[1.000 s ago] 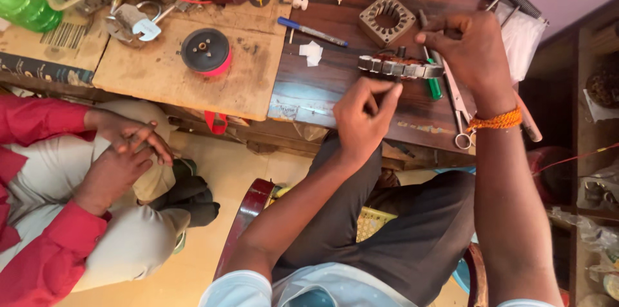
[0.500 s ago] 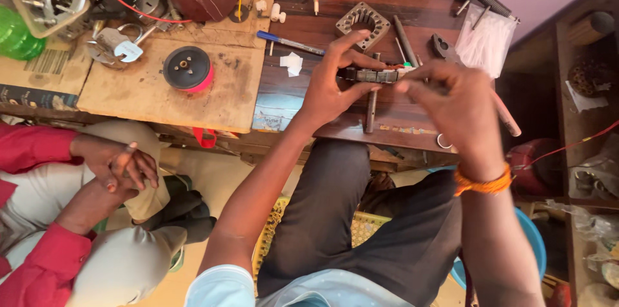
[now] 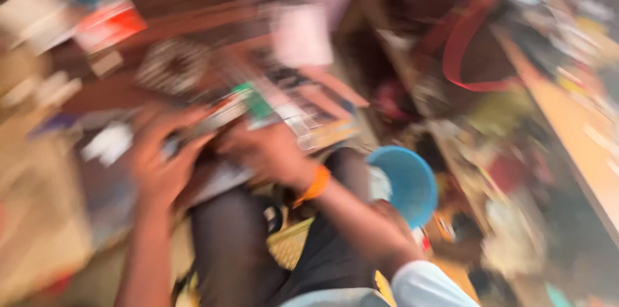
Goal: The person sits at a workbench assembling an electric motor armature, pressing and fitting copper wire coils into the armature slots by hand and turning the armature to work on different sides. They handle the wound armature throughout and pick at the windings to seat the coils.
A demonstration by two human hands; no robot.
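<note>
The view is heavily blurred by motion. My left hand [image 3: 161, 162] is closed at the end of a silvery metal link band [image 3: 216, 118] over the wooden workbench [image 3: 193, 4]. My right hand [image 3: 264, 152], with an orange band [image 3: 316, 184] at the wrist, is curled just below the band's other end; the blur hides whether it grips the band. A green-handled tool [image 3: 258, 102] lies just beyond the band.
A square patterned block [image 3: 174, 65], a red box [image 3: 109, 23] and white scraps [image 3: 106, 142] lie on the bench. A blue bowl [image 3: 403, 181] sits on the floor to the right of my knees. Cluttered shelves run along the right side.
The view has swung sharply to the right and tilted. The person in red at the left is out of sight. A blue bowl and shelves have come into view. My hands stay at the band.
</note>
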